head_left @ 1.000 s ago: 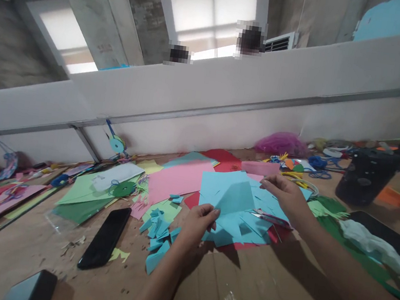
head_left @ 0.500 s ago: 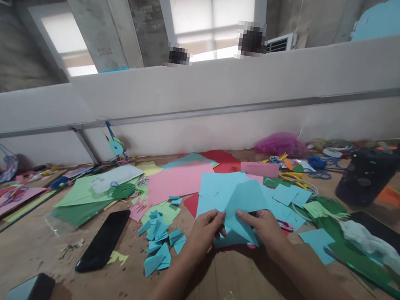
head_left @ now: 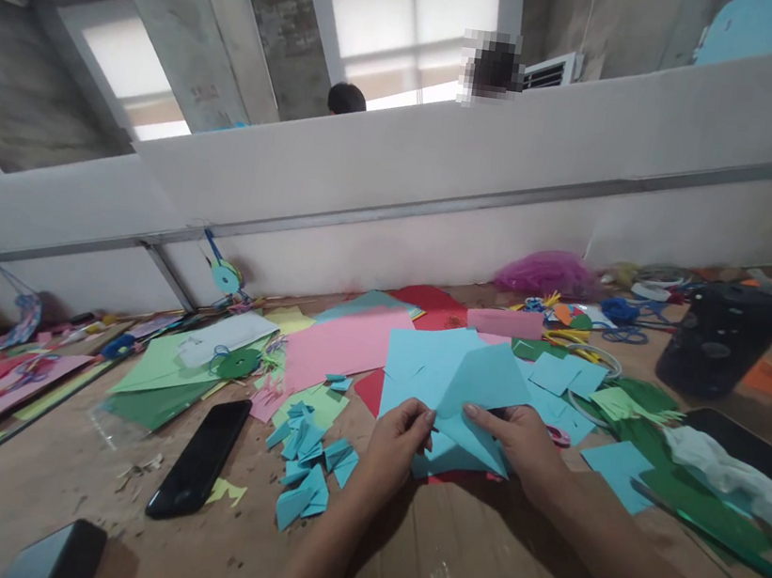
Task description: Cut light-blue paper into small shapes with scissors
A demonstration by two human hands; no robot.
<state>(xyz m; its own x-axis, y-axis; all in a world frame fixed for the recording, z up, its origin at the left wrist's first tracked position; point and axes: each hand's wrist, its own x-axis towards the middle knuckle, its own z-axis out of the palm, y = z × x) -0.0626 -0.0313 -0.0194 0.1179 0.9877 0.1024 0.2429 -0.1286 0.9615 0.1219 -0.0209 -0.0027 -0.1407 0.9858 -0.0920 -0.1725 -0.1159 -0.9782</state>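
A sheet of light blue paper [head_left: 487, 388], partly folded, is held up above the table between both hands. My left hand [head_left: 402, 433] pinches its lower left part, thumb and fingertips pressed together. On the right side, my right hand [head_left: 523, 440] grips the same paper with the thumb on top and the fingers hidden underneath. Behind it another flat blue sheet [head_left: 412, 359] shows. To the left of my left hand lies a heap of small folded blue paper pieces [head_left: 307, 459]. Loose blue squares [head_left: 555, 374] lie beyond my right hand.
A black phone [head_left: 201, 459] lies at the left, near a dark box-shaped object [head_left: 63, 555]. Pink paper [head_left: 346, 350] and green sheets [head_left: 158, 401] spread behind. At the right stand a dark cup-like container [head_left: 724, 343] and white crumpled material [head_left: 735, 472]. A white partition [head_left: 384, 194] closes the back.
The folded flap of the blue paper stands a little more open, with its right part tilted differently. Both hands keep their grip. The view has shifted slightly.
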